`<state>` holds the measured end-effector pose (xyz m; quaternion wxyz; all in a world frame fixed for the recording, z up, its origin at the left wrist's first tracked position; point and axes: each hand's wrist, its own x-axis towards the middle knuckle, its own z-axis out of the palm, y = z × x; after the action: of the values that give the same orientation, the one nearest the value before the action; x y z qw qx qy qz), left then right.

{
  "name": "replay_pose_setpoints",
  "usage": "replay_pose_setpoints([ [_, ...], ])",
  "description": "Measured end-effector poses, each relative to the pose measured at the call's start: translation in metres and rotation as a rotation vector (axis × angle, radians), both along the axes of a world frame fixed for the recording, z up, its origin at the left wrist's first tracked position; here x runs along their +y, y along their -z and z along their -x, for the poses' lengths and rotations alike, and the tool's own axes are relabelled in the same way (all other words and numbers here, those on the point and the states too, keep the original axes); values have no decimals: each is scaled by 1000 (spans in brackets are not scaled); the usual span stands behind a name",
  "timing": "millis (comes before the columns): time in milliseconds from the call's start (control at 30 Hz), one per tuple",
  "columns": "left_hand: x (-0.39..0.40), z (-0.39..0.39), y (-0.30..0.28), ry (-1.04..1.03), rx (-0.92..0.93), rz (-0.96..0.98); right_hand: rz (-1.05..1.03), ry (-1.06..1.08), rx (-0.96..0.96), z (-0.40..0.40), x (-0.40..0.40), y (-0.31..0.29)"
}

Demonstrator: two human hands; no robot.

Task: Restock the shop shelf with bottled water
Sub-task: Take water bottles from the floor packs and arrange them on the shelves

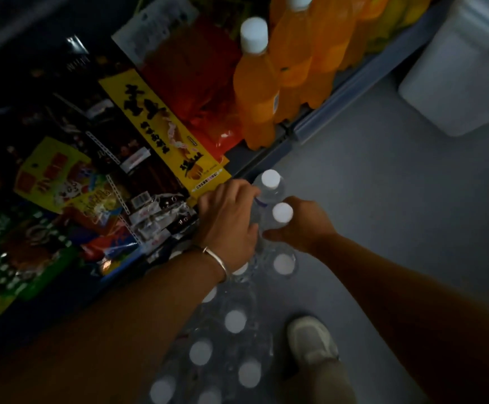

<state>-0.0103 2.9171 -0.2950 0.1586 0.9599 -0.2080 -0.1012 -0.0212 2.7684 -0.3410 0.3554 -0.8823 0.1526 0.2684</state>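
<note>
Beside the shop shelf [266, 158], low over the grey floor [383, 228], the left hand [228, 220] curls its fingers round one water bottle [271, 183] and the right hand [304, 225] grips a second water bottle [281, 213], the two touching between the hands. Below the wrists stands a shrink-wrapped pack of water bottles [231, 325] (white caps up), a pale shoe [310, 339] just beside it. Snack packets [62, 176] crowd the shelf at left, orange drink bottles [258, 91] stand further along, and a white box [456, 83] sits on the floor well apart.
</note>
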Motion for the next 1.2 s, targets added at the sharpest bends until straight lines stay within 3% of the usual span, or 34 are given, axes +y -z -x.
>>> replay_pose_setpoints([
  [133, -11, -3, -47, 31, 71, -45, -65, 6, -69, -2, -14, -64],
  [267, -30, -11, -128, 26, 195, -51, -135, -90, -180, -4, -30, -169],
  [600, -56, -16, -432, 33, 274, 296, -69, -279, -487, -6, -58, -509],
  [900, -38, 13, -726, 142, 100, 508, -157, -240, -745, 17, -53, -799],
  [1200, -13, 24, -932, 112, -169, 668, -302, -234, -1049, 20, -32, -1011],
])
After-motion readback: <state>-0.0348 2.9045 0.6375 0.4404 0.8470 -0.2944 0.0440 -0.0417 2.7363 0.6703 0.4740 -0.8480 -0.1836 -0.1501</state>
